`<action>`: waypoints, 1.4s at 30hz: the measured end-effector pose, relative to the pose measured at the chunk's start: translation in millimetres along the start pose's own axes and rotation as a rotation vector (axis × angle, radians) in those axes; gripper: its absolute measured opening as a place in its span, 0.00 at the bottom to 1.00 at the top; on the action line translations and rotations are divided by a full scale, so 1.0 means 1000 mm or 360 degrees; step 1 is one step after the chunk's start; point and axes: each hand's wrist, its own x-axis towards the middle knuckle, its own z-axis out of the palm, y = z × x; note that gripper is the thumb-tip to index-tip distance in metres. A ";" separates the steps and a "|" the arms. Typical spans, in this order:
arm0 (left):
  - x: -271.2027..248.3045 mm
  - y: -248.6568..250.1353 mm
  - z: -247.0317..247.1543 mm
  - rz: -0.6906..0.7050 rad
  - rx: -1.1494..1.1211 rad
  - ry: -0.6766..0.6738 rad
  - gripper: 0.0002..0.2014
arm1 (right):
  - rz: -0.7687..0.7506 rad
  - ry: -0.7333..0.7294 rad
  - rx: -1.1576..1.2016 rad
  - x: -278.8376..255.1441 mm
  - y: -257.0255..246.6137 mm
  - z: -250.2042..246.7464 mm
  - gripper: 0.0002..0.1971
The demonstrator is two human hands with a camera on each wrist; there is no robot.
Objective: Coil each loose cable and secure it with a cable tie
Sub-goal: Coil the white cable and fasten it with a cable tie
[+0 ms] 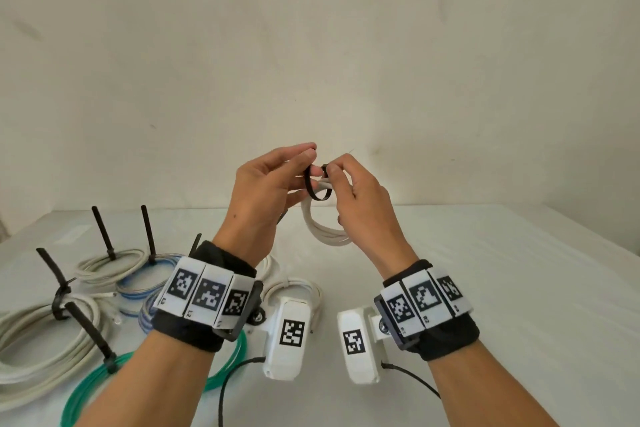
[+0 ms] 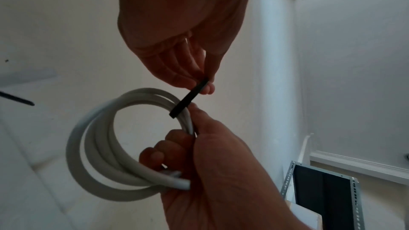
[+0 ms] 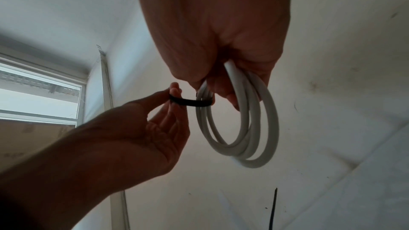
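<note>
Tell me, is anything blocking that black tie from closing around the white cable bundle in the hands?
Nothing visible blocks it. The black cable tie is already looped round the white coil. The left hand pinches one end of the tie; the right hand holds the coil and the tie's other end. Both are raised above the table.

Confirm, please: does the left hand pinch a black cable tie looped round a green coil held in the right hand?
The coil is white, not green, as the right wrist view shows; the left hand pinches the black cable tie, the right hand holds the coil.
</note>
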 end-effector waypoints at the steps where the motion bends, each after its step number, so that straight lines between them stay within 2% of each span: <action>1: 0.000 0.000 -0.001 -0.0045 0.0034 -0.0034 0.11 | 0.0007 0.0011 0.0002 0.000 0.001 -0.001 0.12; 4: 0.000 -0.002 -0.004 -0.0145 0.0099 -0.0102 0.10 | 0.0005 0.0015 -0.0021 0.000 0.002 -0.001 0.11; 7: -0.002 -0.002 -0.006 -0.0182 0.0111 -0.0079 0.09 | -0.0046 0.0019 -0.0049 -0.001 0.000 0.002 0.11; 21: -0.003 -0.003 -0.017 -0.0253 0.0035 -0.0058 0.11 | -0.0141 0.0041 -0.0032 -0.002 -0.004 0.008 0.11; 24: -0.002 -0.005 -0.018 -0.0262 0.0024 -0.0038 0.09 | -0.0195 0.0044 -0.0096 -0.002 0.001 0.010 0.10; 27: 0.000 -0.006 -0.019 -0.0278 -0.0032 -0.0019 0.06 | -0.0271 0.0062 -0.0200 -0.004 0.004 0.012 0.11; 31: 0.002 -0.007 -0.020 -0.0298 -0.0128 0.0026 0.08 | -0.0359 0.0076 -0.0310 -0.006 0.005 0.016 0.11; 38: 0.003 -0.011 -0.023 -0.0313 -0.0279 0.0125 0.13 | -0.0397 0.0048 -0.0346 -0.008 0.005 0.021 0.12; 42: 0.002 -0.011 -0.023 -0.0325 -0.0285 0.0094 0.11 | -0.0399 0.0027 -0.0341 -0.006 0.005 0.018 0.12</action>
